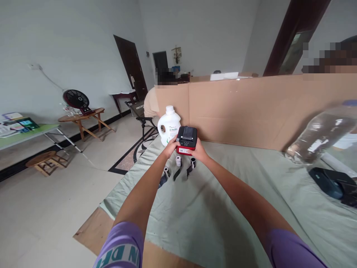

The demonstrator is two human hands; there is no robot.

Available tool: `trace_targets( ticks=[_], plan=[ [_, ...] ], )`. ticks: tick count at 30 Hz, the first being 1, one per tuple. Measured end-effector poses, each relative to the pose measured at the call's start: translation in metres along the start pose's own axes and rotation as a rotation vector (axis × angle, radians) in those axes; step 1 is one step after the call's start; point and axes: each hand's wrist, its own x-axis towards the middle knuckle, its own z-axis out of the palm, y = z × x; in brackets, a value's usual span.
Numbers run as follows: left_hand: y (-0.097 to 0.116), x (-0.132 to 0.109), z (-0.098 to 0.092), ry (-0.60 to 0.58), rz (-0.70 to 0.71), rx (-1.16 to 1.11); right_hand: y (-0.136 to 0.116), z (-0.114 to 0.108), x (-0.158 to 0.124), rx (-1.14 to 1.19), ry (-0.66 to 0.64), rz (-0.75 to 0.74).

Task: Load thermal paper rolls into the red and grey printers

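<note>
So the black-and-red device (pixel 190 143) sits between both palms, out at arm's length, just beside the white jug (pixel 169 126) and in front of the cardboard panel (pixel 240 115). Left hand (pixel 170 146) is clamped on one side, right hand (pixel 199 152) on the other, thumbs toward the near face. Can't tell if its underside clears the cloth (pixel 223 178) on the counter.

What'd worry me: the grip is only from the sides, so if one hand eases off, the thing could tip or slip. The jug's really close too — a swing to the left might knock it. And the small rolls (pixel 178 161) are on the near side, dark strips trailing, so a low pull back could bowl them over. Loose cloth might ruck up as well.
</note>
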Motion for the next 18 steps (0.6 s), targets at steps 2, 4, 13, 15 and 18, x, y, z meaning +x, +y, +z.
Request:
trace_targets(
  ticks=[2, 4, 13, 15, 18],
  plan=[
    [-0.013, -0.005, -0.006, 0.018, -0.044, -0.085, 0.007, 0.008, -0.002, -0.026, -0.024, 0.044],
    [-0.021, -0.011, -0.010, 0.042, -0.085, -0.159, 0.008, 0.014, -0.003, -0.059, -0.050, 0.101],
    [-0.030, -0.042, -0.033, 0.211, -0.172, -0.190, -0.005, 0.042, -0.003, -0.162, -0.234, 0.254],
    [-0.029, -0.041, -0.033, 0.250, -0.186, -0.164, -0.012, 0.044, -0.002, -0.179, -0.243, 0.263],
    [-0.020, -0.037, -0.030, 0.308, -0.238, -0.086, -0.026, 0.032, -0.014, -0.176, -0.238, 0.295]
  ],
)
